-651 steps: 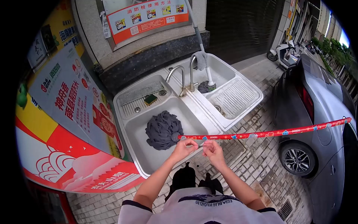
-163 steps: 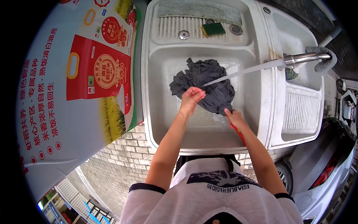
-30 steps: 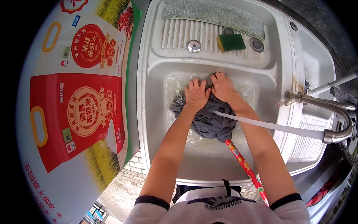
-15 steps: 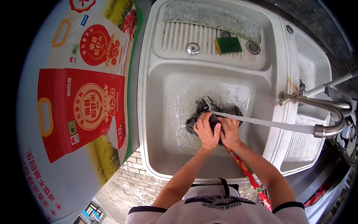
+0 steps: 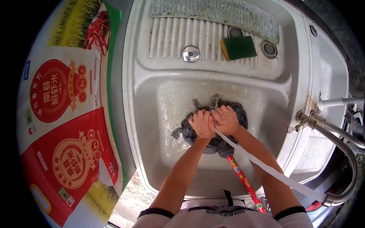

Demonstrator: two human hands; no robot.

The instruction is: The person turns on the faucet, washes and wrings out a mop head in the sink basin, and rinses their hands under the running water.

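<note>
A dark grey mop head [image 5: 220, 144] lies bunched in shallow water in the sink basin [image 5: 152, 125]. Its red patterned handle [image 5: 243, 181] runs down over the front rim beside my right forearm. My left hand [image 5: 202, 124] and my right hand [image 5: 226, 120] press side by side on the wet cloth, fingers curled into it and thumbs close together. Water streams from the curved faucet [image 5: 351, 167] and lands by my hands. Part of the cloth is hidden under them.
A green and yellow sponge [image 5: 239, 48] and a grey textured strip [image 5: 216, 13] lie on the ribbed ledge behind the basin. A round metal plug [image 5: 191, 54] sits there too. A printed banner [image 5: 68, 129] stands along the left. At the right is a second basin [image 5: 330, 68].
My hands have moved slightly back and left on the cloth, which spreads wider than half a second ago. The view has shifted, and the faucet's outlet appears lower.
</note>
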